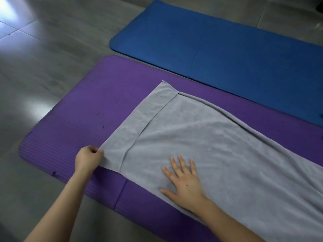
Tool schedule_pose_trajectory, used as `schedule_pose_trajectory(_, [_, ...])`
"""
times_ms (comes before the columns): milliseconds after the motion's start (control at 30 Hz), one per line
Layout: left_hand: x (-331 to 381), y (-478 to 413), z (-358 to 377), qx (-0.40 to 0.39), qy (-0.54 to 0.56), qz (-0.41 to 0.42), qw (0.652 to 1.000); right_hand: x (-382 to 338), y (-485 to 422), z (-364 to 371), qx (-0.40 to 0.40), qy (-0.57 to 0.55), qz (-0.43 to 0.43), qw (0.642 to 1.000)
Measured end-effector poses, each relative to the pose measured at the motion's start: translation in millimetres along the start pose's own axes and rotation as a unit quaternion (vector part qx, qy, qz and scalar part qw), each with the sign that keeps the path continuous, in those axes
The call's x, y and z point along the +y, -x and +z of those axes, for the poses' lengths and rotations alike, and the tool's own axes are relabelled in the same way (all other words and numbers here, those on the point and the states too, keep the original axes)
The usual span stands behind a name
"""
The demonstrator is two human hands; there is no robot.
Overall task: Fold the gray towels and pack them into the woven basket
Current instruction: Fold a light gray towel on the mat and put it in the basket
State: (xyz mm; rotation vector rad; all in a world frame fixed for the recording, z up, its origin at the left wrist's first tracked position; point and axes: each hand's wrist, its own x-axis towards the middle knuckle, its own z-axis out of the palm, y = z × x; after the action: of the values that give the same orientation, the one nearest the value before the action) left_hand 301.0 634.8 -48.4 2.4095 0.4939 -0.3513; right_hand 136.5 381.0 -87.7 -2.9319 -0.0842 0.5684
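My left hand (88,158) pinches the near left corner of the gray towel (201,137), thumb and curled fingers closed on the cloth right at its tip. That corner sits close to the left end of the purple mat (83,110), a little in from the mat's near edge. My right hand (183,184) lies flat on the towel, palm down, with its fingers (181,163) straight and spread wide. It presses the cloth near the towel's near long edge and holds nothing.

The towel lies lengthwise on the purple mat and runs out of view past the right side. An upper layer lies over a lower one and stops short at the left end, so a strip of the lower layer shows there. Along the far long edge the cloth looks doubled over, though I cannot tell how many layers there are. The mat's left end and far edge lie bare around the towel.

A blue mat (209,49) lies beyond the purple one, just beside its far edge, both on the gray tiled floor (43,49).
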Motion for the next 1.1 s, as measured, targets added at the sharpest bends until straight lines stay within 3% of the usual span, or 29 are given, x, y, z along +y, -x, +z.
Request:
schedule_pose_trajectory(133, [-16.5,3.9,-30.1,0.056,-0.121,-0.053,0.99,-37.0,-0.2,1.9,-0.011,0.006,-0.066,0.998])
schedule_pose_trajectory(267, [-16.6,9.5,-41.9,0.058,-0.252,-0.054,0.964,-51.4,-0.5,-6.3,0.052,-0.007,-0.077,0.996])
schedule_pose_trajectory(400, [5.4,4.8,-16.5,0.105,-0.212,0.163,0.958,-14.3,-10.4,-26.1,0.153,-0.09,-0.011,0.984])
schedule_pose_trajectory(533, [53.1,-9.2,26.4,0.032,-0.162,0.36,0.918,49.7,-24.1,-47.9,0.177,-0.074,0.117,0.975])
schedule_pose_trajectory(633, [88.6,-22.9,58.9,-0.016,-0.161,0.434,0.886,88.3,-34.0,-62.7,0.146,-0.059,0.185,0.97])
schedule_pose_trajectory(900, [153.8,-70.5,119.2,-0.101,-0.254,0.458,0.846,148.7,-58.2,-51.6,0.076,-0.024,0.263,0.962])
schedule_pose_trajectory(1100, [175.4,-101.9,142.6,-0.088,-0.332,0.381,0.858,159.8,-79.3,-37.8,0.106,-0.001,0.242,0.964])
